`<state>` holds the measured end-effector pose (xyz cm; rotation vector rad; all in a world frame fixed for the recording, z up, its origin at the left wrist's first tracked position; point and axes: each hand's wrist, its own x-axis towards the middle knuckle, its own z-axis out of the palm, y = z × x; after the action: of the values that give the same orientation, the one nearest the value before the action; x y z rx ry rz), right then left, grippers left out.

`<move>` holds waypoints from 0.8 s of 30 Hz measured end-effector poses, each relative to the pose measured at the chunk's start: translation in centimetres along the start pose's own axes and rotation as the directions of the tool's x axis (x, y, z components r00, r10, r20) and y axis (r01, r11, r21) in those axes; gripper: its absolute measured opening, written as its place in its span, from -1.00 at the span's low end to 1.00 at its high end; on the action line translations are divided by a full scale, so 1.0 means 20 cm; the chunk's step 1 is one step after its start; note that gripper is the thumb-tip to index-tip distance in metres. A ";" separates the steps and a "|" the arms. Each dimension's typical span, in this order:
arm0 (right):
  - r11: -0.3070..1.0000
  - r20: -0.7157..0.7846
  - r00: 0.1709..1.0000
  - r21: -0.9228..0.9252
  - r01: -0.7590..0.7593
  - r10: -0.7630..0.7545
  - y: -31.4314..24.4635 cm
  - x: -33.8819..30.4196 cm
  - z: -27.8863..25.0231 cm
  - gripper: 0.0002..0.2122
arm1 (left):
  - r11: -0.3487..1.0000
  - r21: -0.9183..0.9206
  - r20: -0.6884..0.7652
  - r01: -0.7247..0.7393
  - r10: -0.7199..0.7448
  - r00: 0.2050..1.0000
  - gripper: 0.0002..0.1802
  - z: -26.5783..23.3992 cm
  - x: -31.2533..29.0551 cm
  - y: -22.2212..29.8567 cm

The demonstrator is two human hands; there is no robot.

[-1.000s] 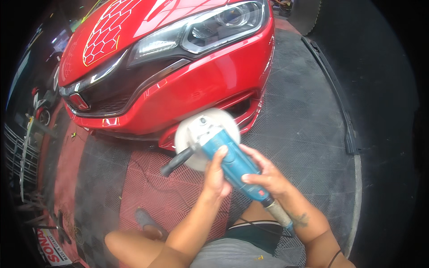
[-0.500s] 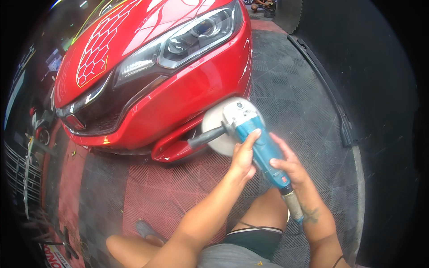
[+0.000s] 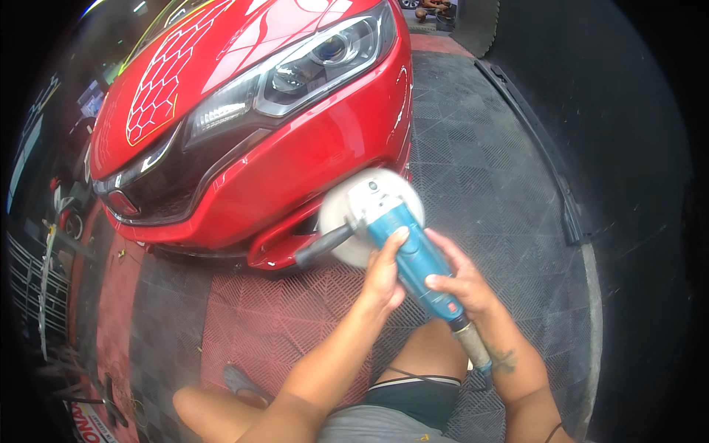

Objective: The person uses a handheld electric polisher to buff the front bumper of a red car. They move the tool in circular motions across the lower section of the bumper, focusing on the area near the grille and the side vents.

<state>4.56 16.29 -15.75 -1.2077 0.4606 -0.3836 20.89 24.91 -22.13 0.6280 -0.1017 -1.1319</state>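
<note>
A teal car polisher (image 3: 414,260) with a silver head lies slantwise across the view, gripped from both sides. My left hand (image 3: 385,273) closes on its body near the head, thumb on top. Farther back, my right hand (image 3: 465,275) wraps the rear of the body by the cord end. The round whitish pad (image 3: 341,210) is blurred and lies against or very near the lower bumper (image 3: 310,159) of a red car; exact contact is hidden by the tool. A black side handle (image 3: 325,244) sticks out leftward, with no hand on it.
The car's headlight (image 3: 325,63) and grille stand above the bumper. Grey and red grid tiles (image 3: 473,177) cover the floor. A black wall (image 3: 591,148) with a dark strip (image 3: 539,159) along its foot runs at the right. Another person (image 3: 434,10) is far back.
The polisher and both my hands have shifted a little to the left and slightly down along the lower bumper. Both hands keep their hold.
</note>
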 end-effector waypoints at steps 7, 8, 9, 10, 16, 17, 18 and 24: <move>0.999 -0.054 0.998 0.031 0.024 -0.023 -0.01 0.02 -0.12 0.00 | 0.997 0.073 0.018 0.039 -0.041 0.999 -0.26 0.12 0.11 -0.05; 1.000 -0.042 0.999 0.018 0.024 -0.023 0.02 0.01 -0.09 0.00 | 0.998 0.065 0.010 0.005 -0.006 1.000 -0.31 0.08 0.09 -0.06; 1.000 -0.031 0.999 0.005 0.027 -0.027 0.04 0.01 -0.07 0.00 | 0.998 0.063 -0.008 -0.015 0.016 1.000 -0.33 0.04 0.05 -0.05; 1.000 -0.013 1.000 -0.003 0.003 -0.003 0.05 0.01 -0.02 0.01 | 0.997 0.062 -0.028 -0.037 0.039 0.999 -0.35 0.00 0.00 -0.03; 0.993 0.170 0.979 -0.034 -0.112 0.116 0.21 0.06 0.24 0.02 | 0.986 0.048 -0.199 -0.157 0.163 0.966 -0.35 -0.29 -0.30 0.08; 0.992 0.202 0.971 -0.045 -0.120 0.127 0.24 0.08 0.29 0.02 | 0.985 0.014 -0.218 -0.170 0.169 0.961 -0.35 -0.35 -0.35 0.11; 0.989 0.250 0.957 -0.045 -0.140 0.147 0.26 0.10 0.35 0.00 | 0.983 -0.023 -0.235 -0.183 0.173 0.957 -0.34 -0.42 -0.40 0.13; 0.966 0.454 0.852 -0.133 -0.224 0.260 0.58 0.28 0.60 -0.04 | 0.961 -0.132 -0.313 -0.242 0.192 0.930 -0.23 -0.80 -0.63 0.24</move>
<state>16.23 26.61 -24.17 -1.2483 0.2006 0.1506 25.42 43.77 -29.99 0.6126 0.1788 -0.8107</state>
